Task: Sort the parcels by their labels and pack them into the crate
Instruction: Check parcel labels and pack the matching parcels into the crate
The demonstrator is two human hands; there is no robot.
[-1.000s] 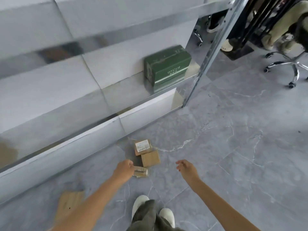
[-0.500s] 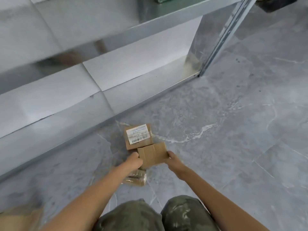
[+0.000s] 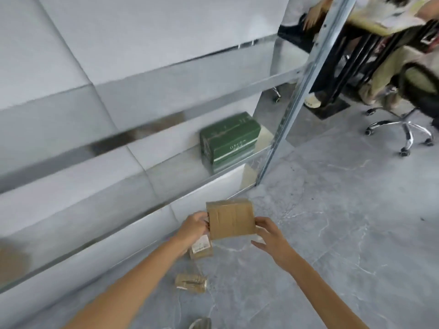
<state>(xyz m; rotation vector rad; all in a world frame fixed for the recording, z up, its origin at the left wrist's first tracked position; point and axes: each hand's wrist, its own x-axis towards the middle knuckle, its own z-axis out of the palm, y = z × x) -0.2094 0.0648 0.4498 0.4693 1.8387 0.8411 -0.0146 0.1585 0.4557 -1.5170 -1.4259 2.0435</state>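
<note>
A small taped cardboard parcel (image 3: 230, 219) is lifted off the floor between both hands, its plain taped face toward me. My left hand (image 3: 193, 227) grips its left edge and my right hand (image 3: 267, 231) holds its right edge. Below it on the grey floor lies a second parcel with a white label (image 3: 202, 249), partly hidden by my left hand. A smaller wrapped parcel (image 3: 191, 282) lies nearer my feet. No crate is in view.
A metal shelf rack (image 3: 280, 143) stands ahead, with a green box (image 3: 231, 138) on a low shelf. An office chair with a wheeled base (image 3: 401, 129) and a seated person are at the upper right. My shoe (image 3: 200, 324) shows at the bottom edge.
Both hands closed on the plain parcel and raised it off the floor. The view tilted up, bringing the green box and chair back into sight. The labelled parcel stayed on the floor.
</note>
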